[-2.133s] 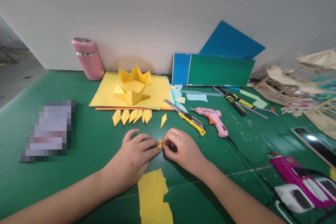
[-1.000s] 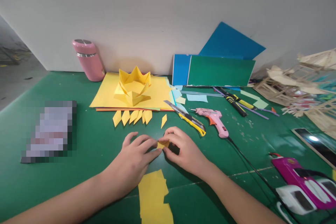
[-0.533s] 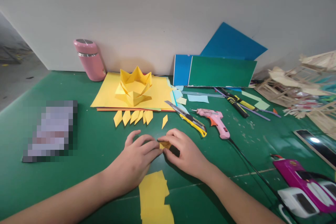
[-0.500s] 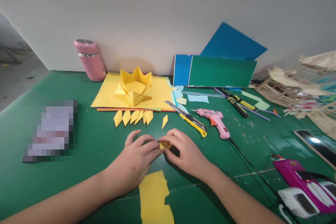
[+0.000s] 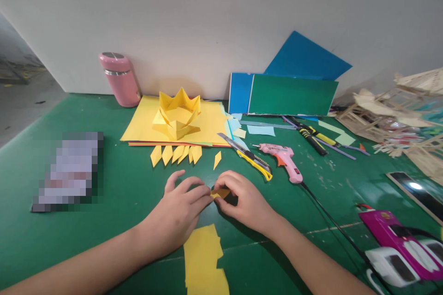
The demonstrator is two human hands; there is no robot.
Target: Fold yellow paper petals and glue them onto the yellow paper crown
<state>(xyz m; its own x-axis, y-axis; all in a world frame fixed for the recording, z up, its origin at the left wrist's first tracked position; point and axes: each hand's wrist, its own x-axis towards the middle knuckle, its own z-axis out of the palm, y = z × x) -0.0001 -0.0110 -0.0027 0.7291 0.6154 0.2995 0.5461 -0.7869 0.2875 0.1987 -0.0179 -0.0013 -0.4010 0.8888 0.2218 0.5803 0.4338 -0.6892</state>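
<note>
My left hand (image 5: 176, 209) and my right hand (image 5: 244, 198) meet over a small folded piece of yellow paper (image 5: 220, 192) pressed on the green table (image 5: 114, 184). Fingers of both hands pinch and press it. Just beyond lies a row of several folded yellow petals (image 5: 176, 154) and one single petal (image 5: 216, 159). Near my wrists lie loose yellow paper slips (image 5: 203, 258). A folded yellow paper crown shape (image 5: 177, 113) sits on a stack of yellow sheets (image 5: 145, 122) farther back.
A yellow utility knife (image 5: 247, 155) and a pink glue gun (image 5: 284, 160) with its black cord lie right of the hands. A pink flask (image 5: 120, 79) stands by the wall. Blue and green boards (image 5: 290, 94), wooden stick models (image 5: 398, 115) and a magenta device (image 5: 398, 239) fill the right side.
The yellow piece between my fingers has turned and flattened a little on the table; both hands stay in nearly the same place, my right fingers shifting over it.
</note>
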